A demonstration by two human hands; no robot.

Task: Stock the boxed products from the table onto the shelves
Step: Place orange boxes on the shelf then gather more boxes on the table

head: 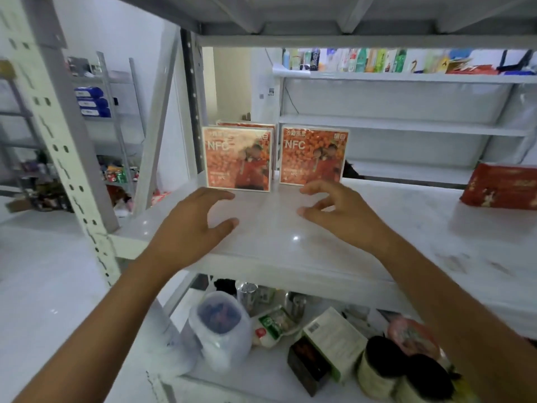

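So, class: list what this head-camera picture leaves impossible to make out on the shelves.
Head view: boxes behind the left orange box, count hidden by it.
Head view: red box, cut off by right edge.
Head view: small print on right orange box, blurred.

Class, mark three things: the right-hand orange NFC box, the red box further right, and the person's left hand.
right-hand orange NFC box (313,155): head view, front face centre.
red box (500,185): head view, printed face middle.
left hand (187,228): head view, back of hand.
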